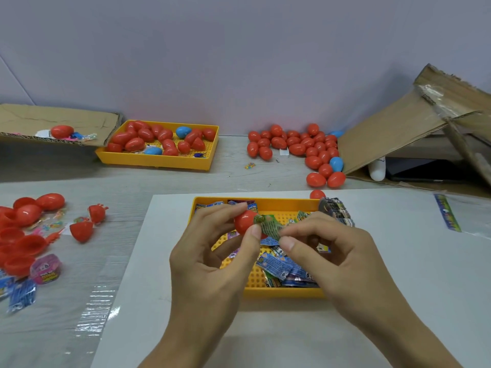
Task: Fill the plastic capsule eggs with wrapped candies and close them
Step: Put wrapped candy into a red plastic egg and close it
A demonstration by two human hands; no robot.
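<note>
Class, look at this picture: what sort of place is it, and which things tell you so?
Probably a makeshift hand-packing bench. Plastic eggs lie heaped by the wall, yellow trays hold more eggs and wrapped candies, and torn cardboard boxes lean at the sides.

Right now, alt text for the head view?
Left hand holds a red egg half while right hand feeds in a green wrapped candy, above a yellow tray of candies.

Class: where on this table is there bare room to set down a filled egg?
Free: the white sheet right of the near yellow tray, and the bare strip between the far tray and the loose egg pile. Crowded: the left edge with red halves.
</note>
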